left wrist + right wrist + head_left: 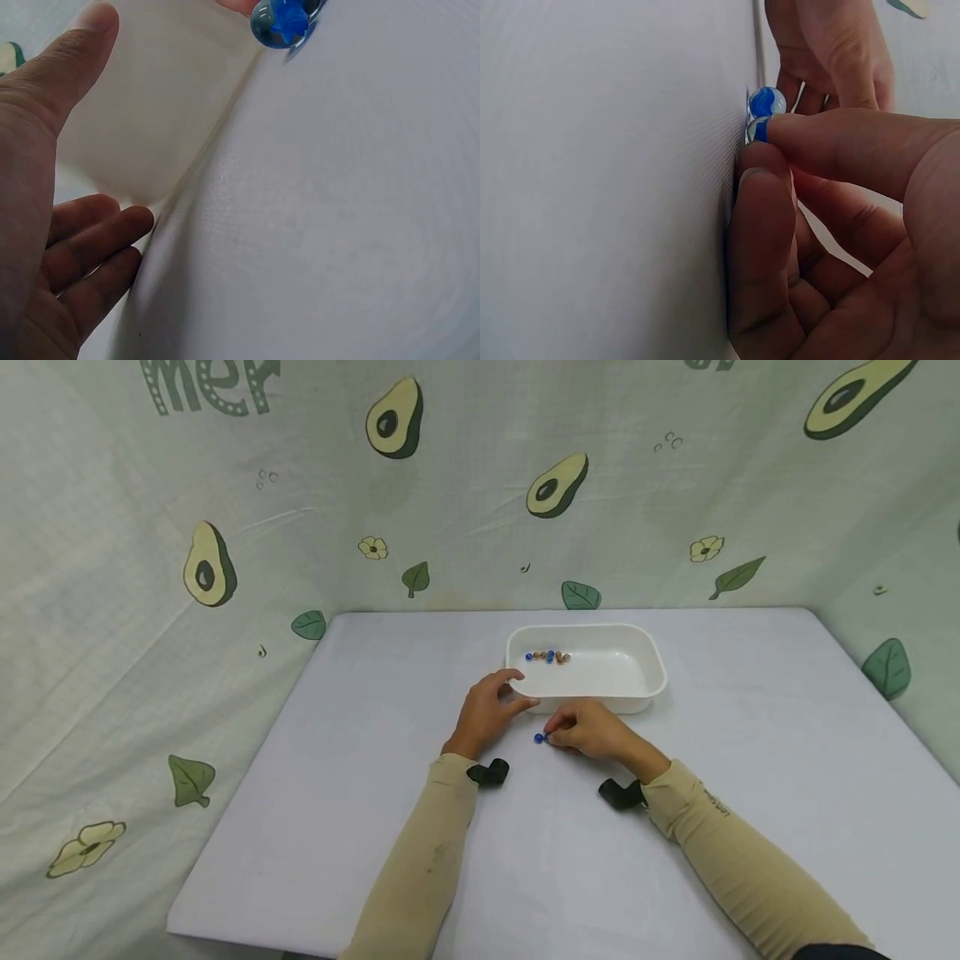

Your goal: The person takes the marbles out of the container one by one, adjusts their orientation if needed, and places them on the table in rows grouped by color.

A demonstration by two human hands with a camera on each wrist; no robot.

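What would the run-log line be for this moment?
right hand: pinches blue marble on table | left hand: touches white tray | tray: marbles inside

A blue marble (283,22) lies on the bench (337,225) at the top edge. The left hand (45,225), fingers relaxed, sits beside a white tray wall (165,112).

One white tray (645,689) stands on the one desk (360,793). Inside it, along the far left wall, lies a short row of small marbles (548,656), some blue, some brownish; too small to count exactly, roughly six. Just in front of the tray are two blue marbles (766,101). Two hands (486,710) are near the tray's front wall.
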